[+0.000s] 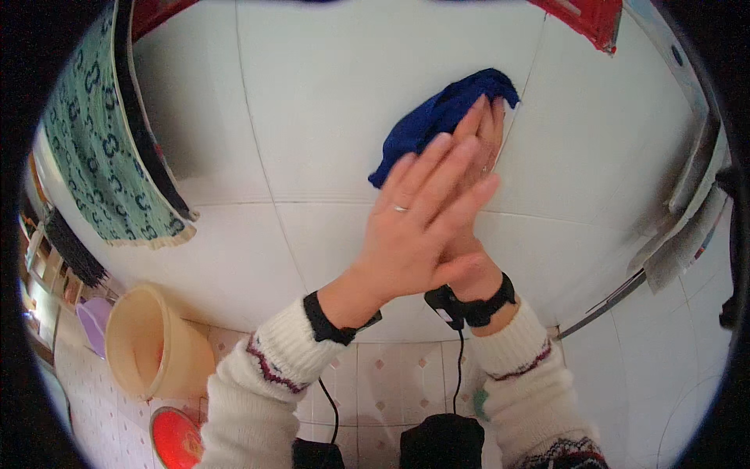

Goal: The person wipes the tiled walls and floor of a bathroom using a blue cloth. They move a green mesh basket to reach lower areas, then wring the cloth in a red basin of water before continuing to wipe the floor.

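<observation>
A crumpled dark blue cloth [422, 120] lies against a white tiled wall [328, 117]. My right hand [483, 146] has its fingertips on the lower right part of the cloth, with the fingers extended. In front of it, my left hand [410, 223], wearing a ring, crosses over and hides much of the right hand and palm. Its fingers are spread a little and its fingertips overlap the cloth's lower edge in view; whether they touch it cannot be told. Both wrists carry black straps with cables.
At left hangs a green patterned towel [99, 146]. Below it stand a beige bucket [187, 352], a purple basin [94, 322] and a red basin [176, 437] on the tiled floor [387, 381]. Grey cloths [674, 252] hang at right. Red objects [586, 20] show along the top edge.
</observation>
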Demonstrator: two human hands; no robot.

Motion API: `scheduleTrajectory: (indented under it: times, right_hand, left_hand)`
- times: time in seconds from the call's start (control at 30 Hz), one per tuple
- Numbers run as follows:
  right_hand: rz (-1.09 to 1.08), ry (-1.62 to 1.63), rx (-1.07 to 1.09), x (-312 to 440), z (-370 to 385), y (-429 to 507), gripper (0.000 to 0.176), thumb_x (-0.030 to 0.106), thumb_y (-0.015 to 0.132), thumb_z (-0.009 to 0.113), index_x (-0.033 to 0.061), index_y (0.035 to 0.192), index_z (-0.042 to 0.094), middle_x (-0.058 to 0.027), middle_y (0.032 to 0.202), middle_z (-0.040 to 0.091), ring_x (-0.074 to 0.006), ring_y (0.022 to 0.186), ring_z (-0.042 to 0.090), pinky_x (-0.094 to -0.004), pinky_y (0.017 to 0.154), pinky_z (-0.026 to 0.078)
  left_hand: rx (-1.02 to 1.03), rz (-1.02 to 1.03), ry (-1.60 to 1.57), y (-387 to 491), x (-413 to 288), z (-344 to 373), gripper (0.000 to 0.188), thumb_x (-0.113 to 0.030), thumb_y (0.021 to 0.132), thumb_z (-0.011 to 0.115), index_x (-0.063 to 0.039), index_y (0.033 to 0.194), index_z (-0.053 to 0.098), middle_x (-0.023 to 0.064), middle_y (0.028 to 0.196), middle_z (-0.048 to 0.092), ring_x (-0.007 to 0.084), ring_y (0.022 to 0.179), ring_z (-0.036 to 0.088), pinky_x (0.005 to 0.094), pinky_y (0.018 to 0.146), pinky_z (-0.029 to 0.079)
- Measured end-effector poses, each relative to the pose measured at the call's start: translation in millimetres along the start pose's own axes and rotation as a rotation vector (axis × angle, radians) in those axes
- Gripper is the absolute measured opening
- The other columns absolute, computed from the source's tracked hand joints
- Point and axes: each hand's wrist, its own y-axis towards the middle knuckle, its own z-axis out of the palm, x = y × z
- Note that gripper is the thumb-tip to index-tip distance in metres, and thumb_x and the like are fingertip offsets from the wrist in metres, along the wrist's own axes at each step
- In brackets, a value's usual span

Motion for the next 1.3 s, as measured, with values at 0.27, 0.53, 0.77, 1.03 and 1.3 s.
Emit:
scheduleTrajectory:
  times: [0.27, 0.53, 0.77, 1.03, 1.3]
  right_hand:
    - [0.020, 0.442, 0.291, -46.8, -70.6, 35.3, 0.067, 0.001, 0.085, 0.048, -0.0035, 0.150, 0.032, -0.0213, 0.155, 0.034, -0.0397, 0.145, 0.031, -0.0508, 0.120, 0.018]
    - [-0.200, 0.014, 0.006, -34.0, -71.5, 41.1, 0.051, 0.017, 0.092, 0.049, -0.0001, 0.140, 0.051, -0.0209, 0.154, 0.036, -0.0373, 0.143, 0.030, -0.0498, 0.116, 0.025]
    - [-0.238, -0.160, 0.326, 19.0, -20.3, 14.2, 0.058, 0.025, 0.086, 0.059, 0.0223, 0.144, 0.053, -0.0092, 0.159, 0.033, -0.0344, 0.149, 0.023, -0.0540, 0.120, 0.006]
    - [-0.269, -0.180, 0.434, 33.5, -2.6, 17.0, 0.063, 0.024, 0.081, 0.067, 0.0280, 0.143, 0.054, -0.0056, 0.160, 0.033, -0.0296, 0.149, 0.025, -0.0544, 0.120, 0.012]
    - [-0.306, -0.299, 0.390, 27.0, -3.4, 15.2, 0.065, 0.020, 0.081, 0.064, 0.0274, 0.144, 0.053, -0.0068, 0.160, 0.034, -0.0308, 0.150, 0.025, -0.0551, 0.120, 0.013]
  left_hand:
    - [-0.150, -0.182, 0.211, 24.9, 4.4, 38.8, 0.069, -0.063, 0.097, 0.040, -0.018, 0.147, 0.051, 0.0248, 0.158, 0.031, 0.0467, 0.144, 0.029, 0.0571, 0.112, 0.021]
    - [-0.228, 0.108, 0.432, 67.2, 32.5, 17.8, 0.053, -0.027, 0.080, 0.070, -0.024, 0.132, 0.063, 0.0054, 0.147, 0.052, 0.0276, 0.134, 0.050, 0.0454, 0.107, 0.039]
    - [-0.272, -0.003, 0.534, 39.2, 96.6, -81.3, 0.058, -0.007, 0.075, 0.069, -0.017, 0.132, 0.061, 0.0109, 0.144, 0.053, 0.0322, 0.134, 0.049, 0.0454, 0.112, 0.037]
    - [-0.449, -0.981, 1.254, -35.8, 169.6, -183.4, 0.049, -0.030, 0.101, 0.054, 0.000, 0.141, 0.050, 0.0266, 0.144, 0.049, 0.0365, 0.135, 0.046, 0.0388, 0.115, 0.033]
    - [-0.378, 0.116, 0.649, 65.7, 105.3, -106.1, 0.057, -0.015, 0.080, 0.069, -0.021, 0.135, 0.059, 0.0106, 0.138, 0.057, 0.0332, 0.133, 0.049, 0.0505, 0.109, 0.037]
